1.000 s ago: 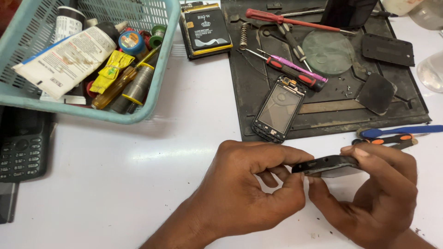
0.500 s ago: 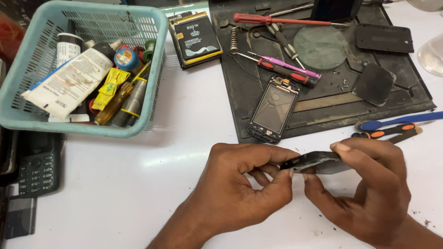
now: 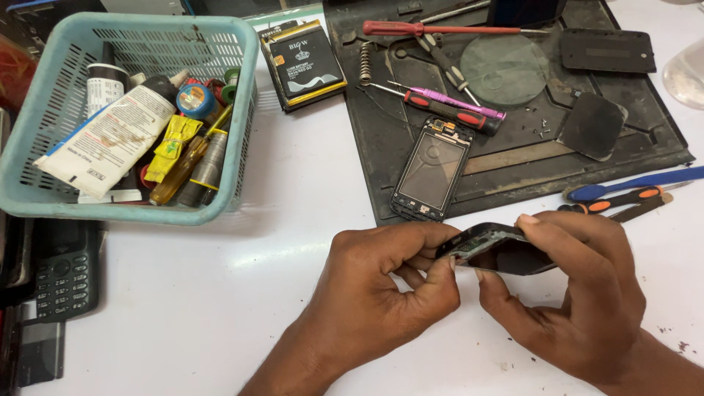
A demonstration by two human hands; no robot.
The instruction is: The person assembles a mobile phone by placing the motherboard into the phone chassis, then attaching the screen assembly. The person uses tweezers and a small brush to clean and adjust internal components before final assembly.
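Note:
Both my hands hold a small black phone body (image 3: 499, 251) edge-on just above the white table (image 3: 220, 293). My left hand (image 3: 381, 282) pinches its left end between thumb and fingers. My right hand (image 3: 568, 293) wraps around its right end from above and below. A detached phone screen frame (image 3: 430, 178) lies flat on the dark work mat (image 3: 513, 110) just beyond my hands.
A teal basket (image 3: 132, 209) at left holds tubes, tape and tools. A phone battery (image 3: 304, 62) lies beside it. Screwdrivers (image 3: 447, 110), tweezers and black covers sit on the mat. Blue and orange tools (image 3: 631, 192) lie at right. A keypad phone (image 3: 66, 271) is at the left edge.
My hands have tilted the phone body slightly while staying on the same spot of the table. My view has shifted a little, so everything sits lower and further right in the picture.

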